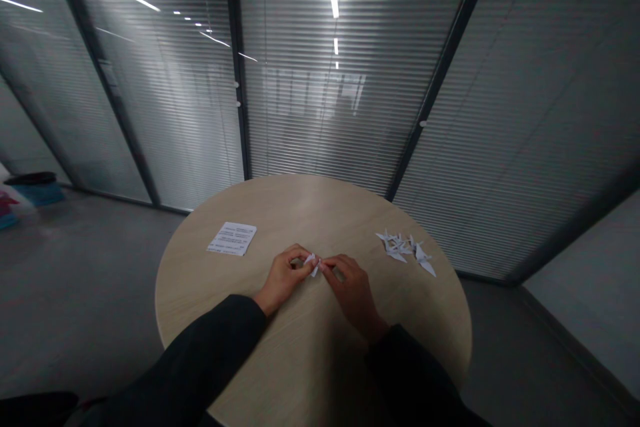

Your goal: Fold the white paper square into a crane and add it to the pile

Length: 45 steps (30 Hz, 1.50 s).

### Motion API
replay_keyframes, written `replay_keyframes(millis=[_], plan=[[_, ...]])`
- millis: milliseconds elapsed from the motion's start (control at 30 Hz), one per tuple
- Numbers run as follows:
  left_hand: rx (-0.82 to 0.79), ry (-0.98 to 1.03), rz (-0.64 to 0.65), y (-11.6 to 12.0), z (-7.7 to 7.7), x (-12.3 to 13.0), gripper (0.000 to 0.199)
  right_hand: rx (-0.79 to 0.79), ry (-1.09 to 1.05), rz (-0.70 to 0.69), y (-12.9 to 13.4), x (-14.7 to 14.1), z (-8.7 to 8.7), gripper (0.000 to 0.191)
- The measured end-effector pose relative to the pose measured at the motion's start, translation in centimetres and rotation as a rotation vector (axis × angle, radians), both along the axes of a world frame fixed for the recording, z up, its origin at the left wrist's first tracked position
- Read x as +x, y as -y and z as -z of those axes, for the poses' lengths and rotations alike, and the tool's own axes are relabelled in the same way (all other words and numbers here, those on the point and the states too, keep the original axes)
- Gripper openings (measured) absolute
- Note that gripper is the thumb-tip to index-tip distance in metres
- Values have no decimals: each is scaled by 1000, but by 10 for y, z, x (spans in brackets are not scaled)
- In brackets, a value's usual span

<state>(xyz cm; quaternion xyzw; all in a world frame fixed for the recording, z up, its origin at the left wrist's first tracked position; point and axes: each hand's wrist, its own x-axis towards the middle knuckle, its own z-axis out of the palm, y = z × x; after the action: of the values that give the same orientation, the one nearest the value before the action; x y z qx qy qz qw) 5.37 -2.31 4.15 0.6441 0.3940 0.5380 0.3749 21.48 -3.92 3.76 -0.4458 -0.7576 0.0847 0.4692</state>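
Over the middle of the round table, my left hand (289, 273) pinches a small piece of white folded origami paper (313, 265) between thumb and fingers. My right hand (350, 285) meets it from the other side, its thumb and index fingertips closed on the paper's right end. Narrow pointed flaps of the paper show between the two hands; the rest is covered by fingers. To the right lies a loose group of several folded white paper cranes (395, 245). A stack of printed paper sheets (233, 239) rests on the left, apart from my left hand.
The light wooden round table (310, 203) stands close to a glass partition with blinds (330, 127) in dark frames. A blue bin with a black rim (37, 188) sits on the grey floor at far left. A pale wall (595, 273) is on the right.
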Motion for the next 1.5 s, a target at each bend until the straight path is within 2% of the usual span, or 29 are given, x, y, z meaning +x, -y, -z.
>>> replay_keyframes(millis=[300,600,833,1033,1267,1367,1500], plan=[[-122,99,32,1,0,2,35,-15,-13,-53,1,0,-2,18],[23,-5,-66,2,4,2,29,-108,-162,-101,3,-2,-7,16],[-12,-21,-9,2,4,4,32,-255,-280,-88,1,-2,-5,14],[-29,4,-57,-2,7,2,32,-365,-292,-83,0,1,-5,22],[51,-151,-56,1,6,0,27,-465,-343,-107,-5,1,-1,24],[66,-208,-35,1,3,-1,25,-437,-324,-99,-4,1,-3,22],[167,-312,45,1,0,-5,23,-306,-241,-53,-2,1,-5,15]])
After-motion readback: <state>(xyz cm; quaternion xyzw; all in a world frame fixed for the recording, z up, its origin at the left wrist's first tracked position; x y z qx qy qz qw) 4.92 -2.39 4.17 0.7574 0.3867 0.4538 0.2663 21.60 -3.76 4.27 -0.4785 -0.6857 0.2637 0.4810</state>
